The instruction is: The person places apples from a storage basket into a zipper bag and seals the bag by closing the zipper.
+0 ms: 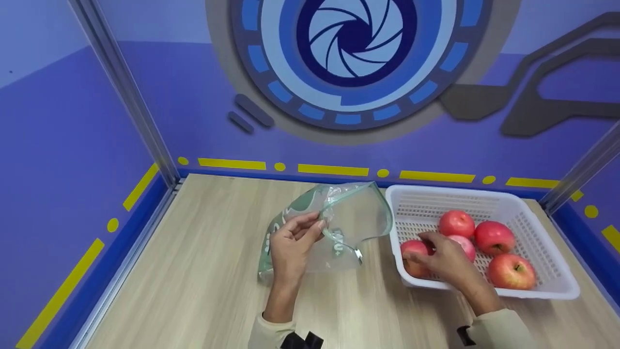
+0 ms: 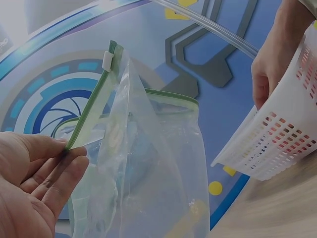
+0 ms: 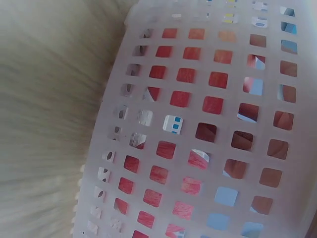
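Note:
My left hand pinches the green zip edge of a clear plastic zip bag between thumb and fingertips. The bag's mouth gapes toward the right, and green print marks its side. In the left wrist view a white slider sits near the upper end of the zip strip. My right hand reaches into a white basket, thumb and fingers curled about the leftmost red apple. Through the basket wall, the right wrist view shows bits of red apple and of the hand.
Several more apples lie in the basket, among them a red apple and a yellowish-red apple. The basket stands right of the bag on a wood-grain table. Blue printed panels wall in the back and sides.

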{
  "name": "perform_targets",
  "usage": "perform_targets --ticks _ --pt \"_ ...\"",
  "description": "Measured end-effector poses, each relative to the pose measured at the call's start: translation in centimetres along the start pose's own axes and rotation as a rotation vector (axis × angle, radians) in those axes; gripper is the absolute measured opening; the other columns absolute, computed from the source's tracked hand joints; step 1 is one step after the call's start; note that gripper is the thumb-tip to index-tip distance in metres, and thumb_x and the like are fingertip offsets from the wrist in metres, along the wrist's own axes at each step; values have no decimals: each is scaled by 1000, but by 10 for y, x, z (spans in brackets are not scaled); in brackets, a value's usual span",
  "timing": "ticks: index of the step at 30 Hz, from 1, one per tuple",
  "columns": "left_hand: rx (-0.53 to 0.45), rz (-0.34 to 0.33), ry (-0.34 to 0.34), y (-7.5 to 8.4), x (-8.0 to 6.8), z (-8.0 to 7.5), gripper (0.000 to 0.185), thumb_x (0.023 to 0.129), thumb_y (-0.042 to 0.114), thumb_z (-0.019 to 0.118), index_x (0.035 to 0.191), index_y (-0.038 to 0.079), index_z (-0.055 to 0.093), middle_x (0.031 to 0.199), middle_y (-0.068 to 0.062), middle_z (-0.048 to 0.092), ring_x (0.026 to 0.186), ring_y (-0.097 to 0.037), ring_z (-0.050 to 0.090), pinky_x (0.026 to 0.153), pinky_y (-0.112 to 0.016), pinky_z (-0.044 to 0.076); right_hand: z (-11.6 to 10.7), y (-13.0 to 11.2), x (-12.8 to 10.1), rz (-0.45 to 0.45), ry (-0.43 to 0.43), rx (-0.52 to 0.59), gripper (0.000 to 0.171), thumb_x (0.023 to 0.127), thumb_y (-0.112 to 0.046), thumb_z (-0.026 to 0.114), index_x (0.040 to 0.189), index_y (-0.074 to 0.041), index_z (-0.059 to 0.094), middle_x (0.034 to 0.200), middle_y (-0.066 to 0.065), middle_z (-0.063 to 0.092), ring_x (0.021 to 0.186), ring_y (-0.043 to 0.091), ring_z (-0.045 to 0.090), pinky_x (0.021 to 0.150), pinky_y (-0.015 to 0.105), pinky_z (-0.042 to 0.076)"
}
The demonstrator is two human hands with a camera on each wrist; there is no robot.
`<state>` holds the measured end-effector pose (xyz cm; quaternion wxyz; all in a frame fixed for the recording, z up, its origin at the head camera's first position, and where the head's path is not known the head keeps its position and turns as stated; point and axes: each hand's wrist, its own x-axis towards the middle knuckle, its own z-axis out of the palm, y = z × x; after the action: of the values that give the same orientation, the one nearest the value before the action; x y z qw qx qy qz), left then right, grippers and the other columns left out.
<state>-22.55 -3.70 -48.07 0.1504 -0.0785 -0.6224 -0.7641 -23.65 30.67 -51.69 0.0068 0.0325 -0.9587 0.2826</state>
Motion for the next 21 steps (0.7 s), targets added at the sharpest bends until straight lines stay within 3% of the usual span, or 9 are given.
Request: perform_targets --ticks 6,14,21 --pt "8 8 -3 0 0 0 22 97 5 79 118 0 77 105 -12 76 95 -27 77 85 -35 62 -1 -1 1 25 -23 -16 80 87 -52 85 138 5 62 120 22 71 100 38 66 95 65 55" --pt "5 10 -3 0 0 1 22 96 5 79 117 -1 77 105 -12 77 94 -27 77 84 -35 63 -3 2 -1 -25 -36 4 75 89 -45 86 138 6 62 118 21 72 96 34 67 93 62 57" --pt "-3 9 -5 1 0 0 22 96 4 79 117 -1 76 105 -12 77 95 -27 77 84 -36 63 -3 1 -1 -18 -43 15 76 89 -45 86 140 6 62 119 20 72 97 33 67 93 61 57"
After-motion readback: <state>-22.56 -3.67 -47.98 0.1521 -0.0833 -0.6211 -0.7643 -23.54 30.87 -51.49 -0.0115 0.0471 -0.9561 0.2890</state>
